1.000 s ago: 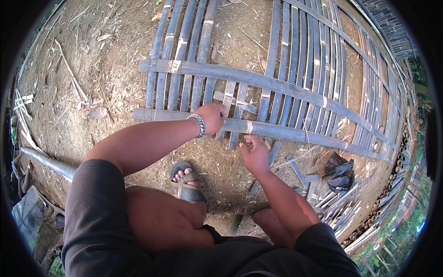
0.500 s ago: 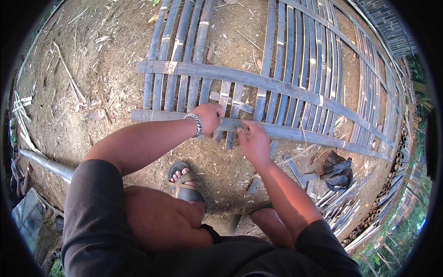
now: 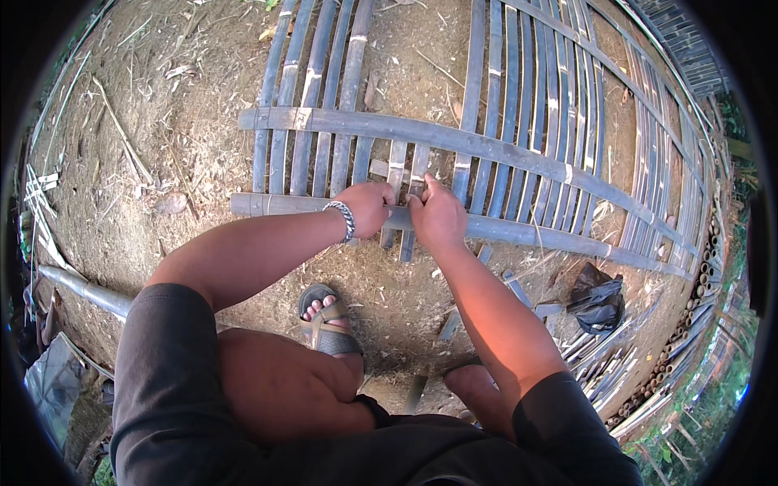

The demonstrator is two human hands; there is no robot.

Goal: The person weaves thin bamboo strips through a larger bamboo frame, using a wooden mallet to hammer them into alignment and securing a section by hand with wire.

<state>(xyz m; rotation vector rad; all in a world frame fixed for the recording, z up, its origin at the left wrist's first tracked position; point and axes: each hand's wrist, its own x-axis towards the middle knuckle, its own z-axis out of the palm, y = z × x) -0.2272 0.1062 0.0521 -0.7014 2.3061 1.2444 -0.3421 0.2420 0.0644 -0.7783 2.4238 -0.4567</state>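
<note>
A bamboo lattice panel of grey split slats lies on the ground before me, crossed by a far bamboo rail (image 3: 365, 124) and a near bamboo rail (image 3: 527, 232). My left hand (image 3: 365, 209), with a chain bracelet at the wrist, is closed over the near rail beside a short bamboo slat (image 3: 396, 159); its fingertips are partly hidden. Just right of it, my right hand (image 3: 438, 215) reaches across the same rail. Its thumb and fingers close on a second short bamboo slat (image 3: 420, 158), whose lower end sticks out below the rail.
A small crosswise bamboo piece (image 3: 378, 168) sits behind the short slats. Near my right forearm lie a crumpled black plastic bag (image 3: 596, 298), bamboo offcuts (image 3: 516, 287) and a heap of thin strips (image 3: 604, 364). My sandalled foot (image 3: 331, 320) stands below the panel. A bamboo pole (image 3: 85, 287) lies left.
My right hand has moved up and slightly left, off the near rail's top to the right short slat. The left hand stays on the rail.
</note>
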